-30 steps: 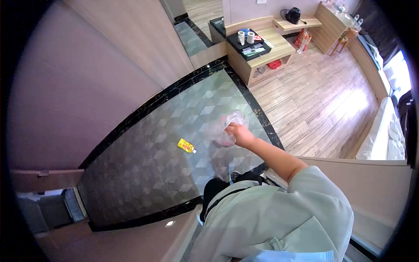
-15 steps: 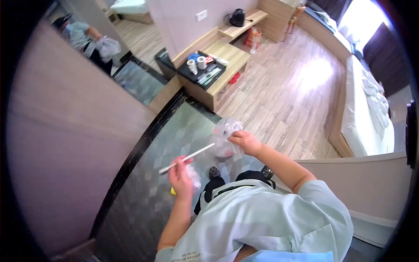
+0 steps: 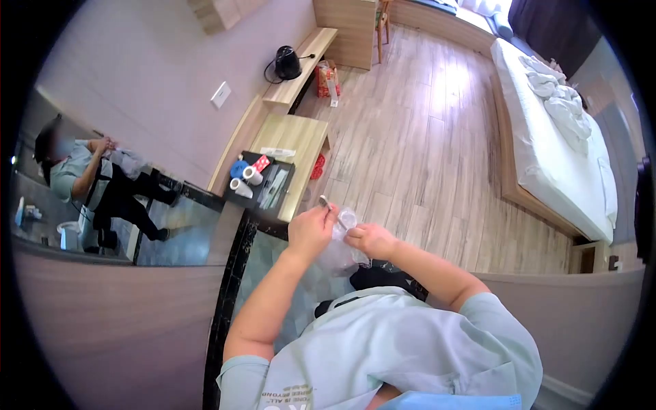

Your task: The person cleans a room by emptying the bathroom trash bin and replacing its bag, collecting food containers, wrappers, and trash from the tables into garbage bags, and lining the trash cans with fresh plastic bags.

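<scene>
My left hand (image 3: 311,232) is closed, fingers pinched around a thin whitish stick (image 3: 323,201) whose end pokes out above them. Close beside it, my right hand (image 3: 372,241) pinches the upper part of a clear plastic bag (image 3: 337,258). The bag hangs below both hands, over the tiled floor near my feet. A round, clear part shows between the hands; I cannot tell whether it belongs to the bag or to something inside. Most of the stick is hidden by my left fingers.
A black tray (image 3: 263,203) with white cups and small packets sits on a low wooden bench (image 3: 294,130). Beyond are a black kettle (image 3: 288,63) and a red patterned bag (image 3: 328,78). A bed (image 3: 547,150) stands at right, a mirror (image 3: 179,236) at left.
My left hand has risen and moved right, bringing the stick up to the bag and my right hand. The view has turned, showing more of the bed and of the mirror.
</scene>
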A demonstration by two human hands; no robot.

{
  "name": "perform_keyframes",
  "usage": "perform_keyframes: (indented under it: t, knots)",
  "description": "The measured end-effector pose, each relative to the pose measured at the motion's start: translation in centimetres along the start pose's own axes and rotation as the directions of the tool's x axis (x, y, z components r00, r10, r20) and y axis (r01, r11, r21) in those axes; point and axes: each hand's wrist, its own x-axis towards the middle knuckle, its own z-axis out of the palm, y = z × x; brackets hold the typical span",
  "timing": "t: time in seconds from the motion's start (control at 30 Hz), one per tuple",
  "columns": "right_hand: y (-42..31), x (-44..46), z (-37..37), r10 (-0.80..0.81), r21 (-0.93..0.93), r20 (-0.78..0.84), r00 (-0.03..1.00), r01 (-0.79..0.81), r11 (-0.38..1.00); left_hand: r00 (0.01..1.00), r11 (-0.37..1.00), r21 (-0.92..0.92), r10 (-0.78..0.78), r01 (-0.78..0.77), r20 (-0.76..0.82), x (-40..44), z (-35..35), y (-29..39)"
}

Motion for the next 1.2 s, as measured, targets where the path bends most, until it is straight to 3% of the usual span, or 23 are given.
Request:
perform_keyframes:
  t: [0.17, 0.2, 0.27, 0.3, 0.4, 0.53, 0.63, 0.77, 0.83, 0.9, 0.93, 1.0, 1.13, 1.17, 1.2]
  knots:
    - [8.4, 1.3, -3.4, -0.039, -0.046, -0.036, 0.999, 0.037, 0.998, 0.989, 0.999, 0.033, -0.028, 0.024, 0.147, 10.7, 4.2, 1.0]
    - [10.1, 1.5, -4.2, -0.049, -0.074, -0.031, 0.998, 0.047, 0.996, 0.968, 0.992, 0.122, -0.049, 0.020, 0.244, 12.8, 5.0, 1.4]
    - [13.2, 1.9, -5.8, -0.006, -0.103, -0.023, 1.000, 0.004, 0.995, 0.887, 0.970, 0.242, -0.093, -0.021, 0.452, 17.1, 6.7, 1.2]
    - [14.7, 2.0, -6.5, 0.034, -0.118, -0.008, 0.999, -0.035, 0.992, 0.891, 0.970, 0.241, -0.078, -0.036, 0.448, 19.1, 7.2, 1.3]
    - [19.6, 2.5, -8.1, 0.063, -0.137, -0.068, 0.996, -0.072, 0.988, 0.712, 0.944, 0.310, -0.140, -0.114, 0.688, 25.3, 8.8, 1.8]
    - [25.7, 3.1, -10.6, 0.191, -0.176, -0.105, 0.976, -0.207, 0.962, 0.625, 0.922, 0.330, -0.138, -0.202, 0.769, 33.7, 11.0, 1.2]
    - [31.2, 3.3, -11.9, 0.297, -0.198, -0.108, 0.949, -0.313, 0.929, 0.669, 0.940, 0.215, 0.019, -0.265, 0.743, 39.7, 11.8, 0.9]
    - [36.6, 3.2, -14.5, 0.523, -0.136, -0.209, 0.826, -0.555, 0.821, 0.595, 0.929, 0.107, 0.136, -0.354, 0.792, 47.4, 12.8, 2.2]
    - [39.1, 3.5, -15.6, 0.600, 0.004, -0.265, 0.755, -0.622, 0.783, 0.560, 0.889, 0.056, 0.236, -0.454, 0.795, 50.3, 14.6, 2.8]
    - [41.4, 3.3, -16.6, 0.679, 0.074, -0.288, 0.675, -0.691, 0.719, 0.787, 0.912, -0.278, 0.402, -0.301, 0.468, 51.9, 16.6, 3.3]
    - [42.5, 3.3, -17.1, 0.714, 0.150, -0.285, 0.640, -0.706, 0.693, 0.750, 0.895, -0.290, 0.443, -0.339, 0.491, 52.8, 18.2, 3.1]
    - [45.2, 3.2, -18.3, 0.723, 0.170, -0.343, 0.600, -0.717, 0.676, 0.824, 0.917, -0.327, 0.360, -0.227, 0.437, 55.4, 22.7, 2.1]
    - [51.4, 2.5, -20.2, 0.711, 0.205, -0.411, 0.571, -0.702, 0.682, 0.818, 0.897, -0.160, 0.442, -0.412, 0.369, 60.0, 29.2, 1.5]
    - [53.2, 2.1, -20.7, 0.707, 0.205, -0.416, 0.572, -0.699, 0.685, 0.836, 0.905, -0.188, 0.425, -0.382, 0.347, 61.5, 31.1, 1.4]
    - [55.4, 1.5, -20.8, 0.756, 0.268, -0.421, 0.501, -0.728, 0.631, 0.850, 0.911, -0.195, 0.410, -0.364, 0.332, 63.4, 33.4, 1.1]
